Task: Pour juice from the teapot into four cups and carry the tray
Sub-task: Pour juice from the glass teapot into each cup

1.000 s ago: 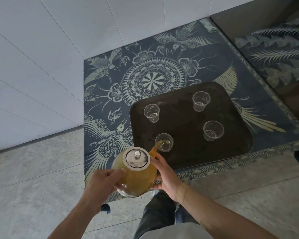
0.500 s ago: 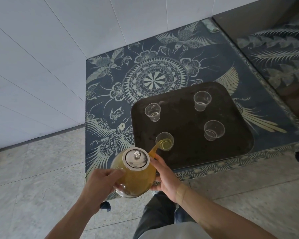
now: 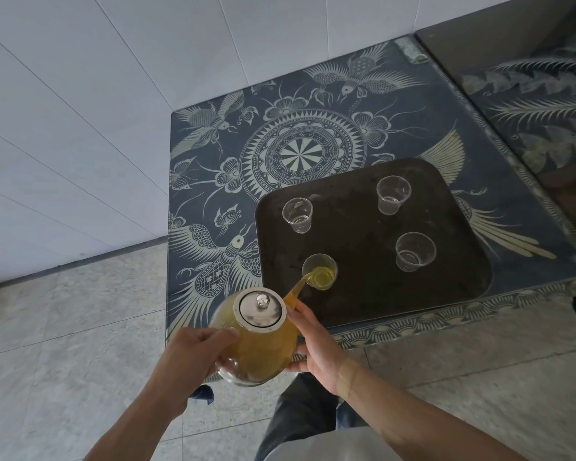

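A glass teapot point(image 3: 256, 347) full of yellow juice, with a steel lid, is tilted over the near edge of a dark tray point(image 3: 356, 287). My left hand point(image 3: 193, 357) grips its left side, likely the handle, which is hidden. My right hand point(image 3: 316, 347) cups its right side, fingers wrapped round the body. Its spout streams juice into the near-left clear cup point(image 3: 320, 271), which holds some yellow juice. The far-left cup point(image 3: 297, 215), far-right cup point(image 3: 393, 194) and near-right cup point(image 3: 414, 251) stand empty on the tray.
The tray lies on a dark blue table point(image 3: 233, 154) patterned with birds and a mandala, against a white tiled wall point(image 3: 97, 94). A second dark patterned surface point(image 3: 539, 104) adjoins it on the right. Grey tiled floor point(image 3: 64, 327) is at the left and below.
The juice level in the near-left cup has risen while the teapot stayed tilted over it. Both hands have kept their hold.
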